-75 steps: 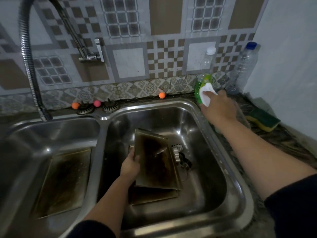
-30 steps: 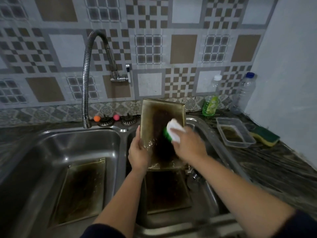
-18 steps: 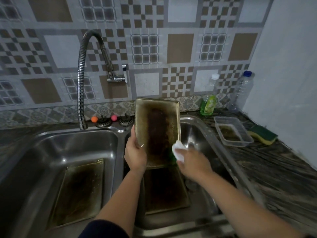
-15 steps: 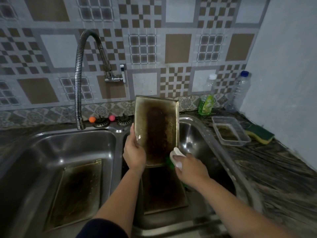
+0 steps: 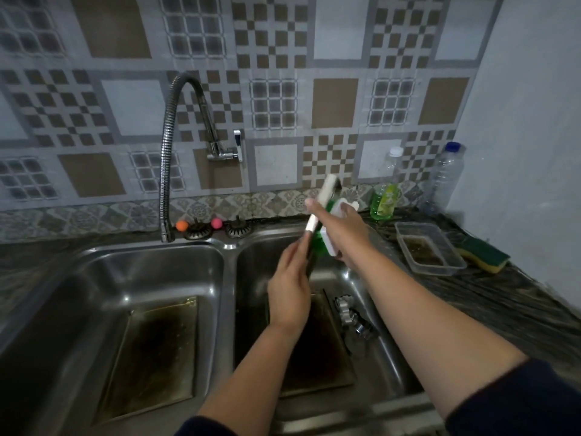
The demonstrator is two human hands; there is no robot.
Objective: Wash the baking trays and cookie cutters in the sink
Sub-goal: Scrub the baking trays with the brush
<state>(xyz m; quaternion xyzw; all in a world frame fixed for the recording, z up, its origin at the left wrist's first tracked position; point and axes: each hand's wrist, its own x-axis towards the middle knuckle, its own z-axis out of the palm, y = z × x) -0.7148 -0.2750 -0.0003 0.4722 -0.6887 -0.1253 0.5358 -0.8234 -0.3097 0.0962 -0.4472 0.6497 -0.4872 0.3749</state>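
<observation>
Green and white, the sponge (image 5: 327,239) is in the right hand (image 5: 344,229), whose fingers are wrapped around it, and it is pressed flat on one side of a baking tray (image 5: 323,196). The tray is held up on its edge over the right bowl of the sink (image 5: 229,247), so only its thin side shows. The left hand (image 5: 290,284) grips the tray low down, with its fingers curled round the edge. This looks like the scrubbing step, and it seems early in the job. Another dirty tray (image 5: 317,350) lies flat in the right bowl, and one more tray (image 5: 154,357) lies in the left bowl. The shiny cookie cutters (image 5: 347,313) sit beside the tray in the right bowl. Next, the sponge needs to rub up and down while the left hand holds the tray tight, because a wet tray may slip.
</observation>
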